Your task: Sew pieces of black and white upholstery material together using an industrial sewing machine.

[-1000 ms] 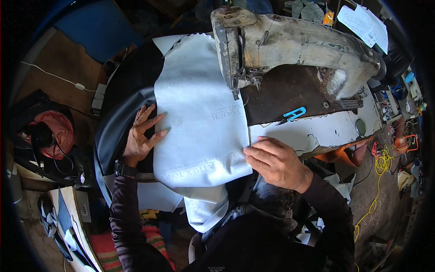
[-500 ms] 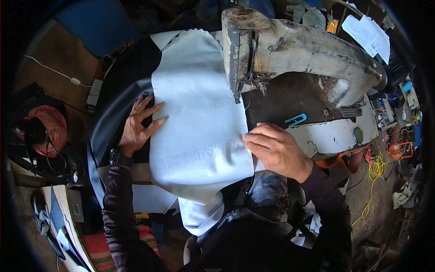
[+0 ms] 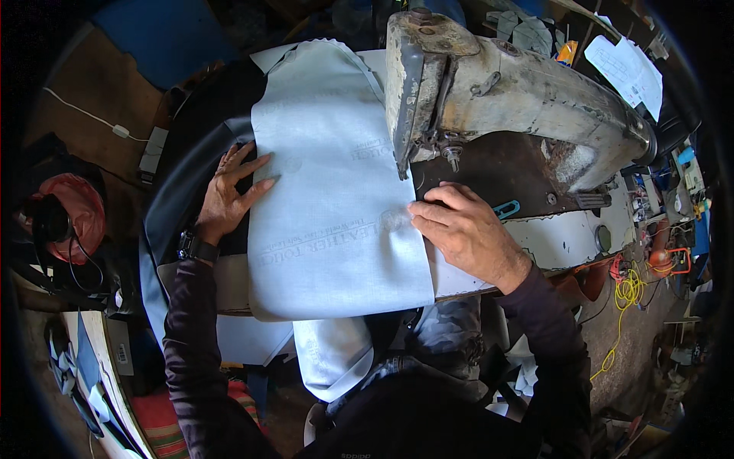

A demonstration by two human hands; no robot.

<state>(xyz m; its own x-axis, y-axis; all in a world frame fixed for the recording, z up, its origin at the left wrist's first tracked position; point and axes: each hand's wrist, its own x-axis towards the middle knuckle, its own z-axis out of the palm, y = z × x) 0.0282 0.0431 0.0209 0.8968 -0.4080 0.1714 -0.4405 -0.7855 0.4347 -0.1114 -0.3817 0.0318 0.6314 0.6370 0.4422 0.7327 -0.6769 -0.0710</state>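
A white-backed sheet of leather [image 3: 321, 176] with faint print lies under the needle end of a worn sewing machine [image 3: 489, 84]. Its right edge passes by the presser foot, and the near end reaches the table's front edge. My left hand [image 3: 227, 191] is open, fingers spread, the tips resting at the sheet's left edge beside black leather [image 3: 180, 183]. With fingers and thumb together, my right hand [image 3: 466, 229] grips the right edge just nearer to me than the needle. Its thumb is mostly hidden. Close to that hand lies a turquoise clip-like tool [image 3: 507, 209].
White sheet material [image 3: 329, 356] hangs over my lap. A white tabletop strip [image 3: 562, 237] borders the dark machine bed. On the floor at right lies a yellow cord [image 3: 631, 289]; a bag with a red lining [image 3: 76, 210] stands at left. Paper [image 3: 623, 69] rests behind the machine.
The right edge of the sheet and my right hand have moved slightly away from me. At the near end the sheet now lies flatter, its drooping corner gone. My left hand has hardly moved.
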